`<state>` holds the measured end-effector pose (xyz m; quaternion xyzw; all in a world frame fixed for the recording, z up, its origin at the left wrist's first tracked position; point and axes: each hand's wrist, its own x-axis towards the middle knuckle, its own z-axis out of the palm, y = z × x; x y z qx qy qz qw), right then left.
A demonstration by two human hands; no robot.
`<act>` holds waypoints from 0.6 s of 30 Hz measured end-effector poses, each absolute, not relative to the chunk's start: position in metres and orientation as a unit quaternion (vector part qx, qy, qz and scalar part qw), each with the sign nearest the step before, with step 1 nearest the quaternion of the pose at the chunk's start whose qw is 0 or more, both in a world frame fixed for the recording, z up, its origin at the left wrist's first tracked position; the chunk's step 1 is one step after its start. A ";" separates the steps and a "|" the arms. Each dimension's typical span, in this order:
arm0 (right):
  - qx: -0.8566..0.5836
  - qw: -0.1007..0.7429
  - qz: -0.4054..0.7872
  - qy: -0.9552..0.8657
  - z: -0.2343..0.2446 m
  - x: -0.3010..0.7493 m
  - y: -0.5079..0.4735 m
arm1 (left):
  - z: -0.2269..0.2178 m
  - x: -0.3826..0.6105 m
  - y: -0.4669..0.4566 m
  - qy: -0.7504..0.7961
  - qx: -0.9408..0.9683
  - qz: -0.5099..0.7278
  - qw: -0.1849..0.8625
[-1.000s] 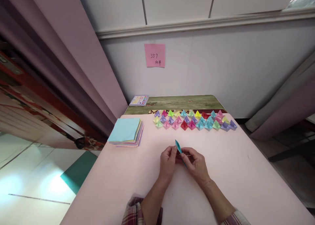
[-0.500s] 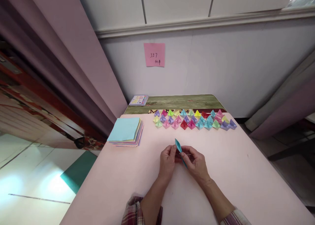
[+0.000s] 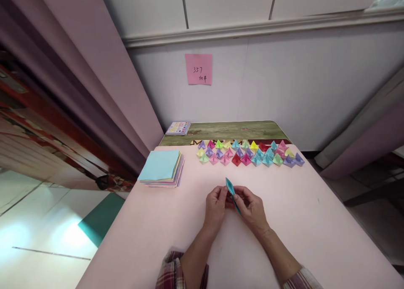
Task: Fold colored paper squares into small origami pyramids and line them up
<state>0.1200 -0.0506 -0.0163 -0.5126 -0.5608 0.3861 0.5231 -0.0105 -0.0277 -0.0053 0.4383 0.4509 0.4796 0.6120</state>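
A folded piece of teal paper (image 3: 230, 186) is held up over the table, tilted, between both hands. My left hand (image 3: 215, 208) pinches its left side with thumb and fingers. From the right, my right hand (image 3: 251, 209) grips the same paper, thumb lying along its near side. The fingers partly cover the paper's lower middle. Beyond the hands stand rows of small folded paper boats (image 3: 245, 159) in many colours. A stack of square coloured paper (image 3: 160, 167), pale blue on top, lies to the left.
The pink tabletop (image 3: 303, 238) reaches back to a wood-patterned strip (image 3: 233, 131) by the wall. A small printed pack (image 3: 178, 128) lies at the back left corner. A pink note (image 3: 198, 69) is stuck on the wall, and a curtain (image 3: 126, 91) hangs on the left.
The folded teal paper has turned slightly, and the right thumb has shifted a little up along it. Both hands otherwise keep their hold in about the same place.
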 end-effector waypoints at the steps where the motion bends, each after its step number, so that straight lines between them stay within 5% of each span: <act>1: -0.511 0.524 0.389 -0.559 -0.016 0.120 -0.051 | -0.005 -0.010 -0.028 0.452 0.438 0.479 0.612; 18: -0.555 0.531 0.421 -0.483 -0.016 0.117 -0.047 | -0.007 -0.009 -0.030 0.453 0.464 0.473 0.597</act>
